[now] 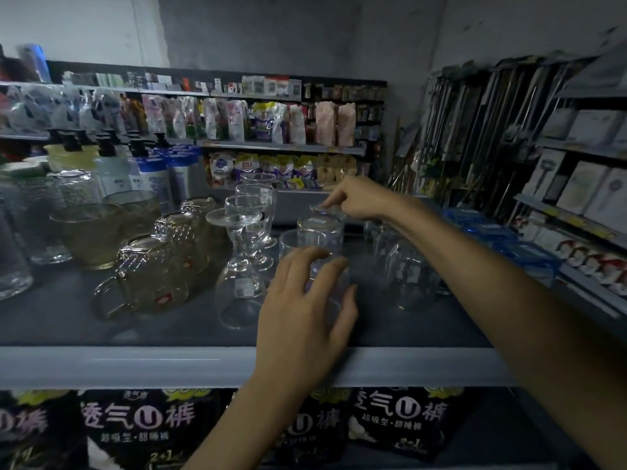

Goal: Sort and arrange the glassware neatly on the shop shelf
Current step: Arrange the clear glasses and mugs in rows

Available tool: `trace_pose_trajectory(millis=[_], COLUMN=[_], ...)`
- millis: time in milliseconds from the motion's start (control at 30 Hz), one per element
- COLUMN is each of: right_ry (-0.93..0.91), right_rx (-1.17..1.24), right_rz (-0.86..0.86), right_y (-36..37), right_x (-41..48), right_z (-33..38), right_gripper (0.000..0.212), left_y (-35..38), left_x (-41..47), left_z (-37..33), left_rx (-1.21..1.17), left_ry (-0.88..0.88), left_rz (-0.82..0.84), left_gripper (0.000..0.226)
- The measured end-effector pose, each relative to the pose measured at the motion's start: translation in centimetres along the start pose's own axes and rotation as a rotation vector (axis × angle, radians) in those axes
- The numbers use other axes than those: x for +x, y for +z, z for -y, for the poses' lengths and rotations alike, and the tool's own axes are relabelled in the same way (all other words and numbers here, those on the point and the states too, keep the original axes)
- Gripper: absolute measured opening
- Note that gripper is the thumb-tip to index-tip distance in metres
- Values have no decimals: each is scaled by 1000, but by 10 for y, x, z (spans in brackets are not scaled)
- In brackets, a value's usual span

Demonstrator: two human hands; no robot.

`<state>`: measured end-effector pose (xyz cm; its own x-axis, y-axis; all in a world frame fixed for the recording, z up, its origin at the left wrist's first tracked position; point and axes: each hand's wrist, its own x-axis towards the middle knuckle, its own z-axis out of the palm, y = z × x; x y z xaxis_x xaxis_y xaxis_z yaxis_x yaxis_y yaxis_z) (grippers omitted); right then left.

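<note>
Left hand cups the front tumbler; right hand pinches the base of the back tumbler. Mugs and goblets left of both hands look lined up; the glasses under the right forearm look unsorted.

Bare forearms, left hand, right hand

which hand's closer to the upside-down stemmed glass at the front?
Left. The left hand sits just right of the upside-down stemmed glass, cupping a front tumbler. The right hand is farther back and right, pinching an inverted tumbler.
</note>
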<state>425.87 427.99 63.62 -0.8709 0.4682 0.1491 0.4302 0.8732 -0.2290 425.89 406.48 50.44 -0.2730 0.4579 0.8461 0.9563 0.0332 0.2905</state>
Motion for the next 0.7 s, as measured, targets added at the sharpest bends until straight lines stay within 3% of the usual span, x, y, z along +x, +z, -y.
trace_pose_trajectory(millis=[233, 333, 433, 700], right_ry=[-48, -132, -168, -173], right_rx=[83, 59, 7, -3], right_rz=[-75, 10, 60, -2], right_y=[2, 3, 9, 0], right_x=[-8, -18, -29, -56], right_z=[0, 4, 5, 3], right_gripper=[60, 66, 67, 61], left_y=[0, 0, -1, -1], left_x=[-1, -1, -1, -1], left_z=[2, 3, 3, 1], left_rx=[21, 14, 9, 24], left_ry=[44, 49, 40, 12], left_rz=[-33, -36, -36, -50], left_gripper=[34, 34, 35, 34])
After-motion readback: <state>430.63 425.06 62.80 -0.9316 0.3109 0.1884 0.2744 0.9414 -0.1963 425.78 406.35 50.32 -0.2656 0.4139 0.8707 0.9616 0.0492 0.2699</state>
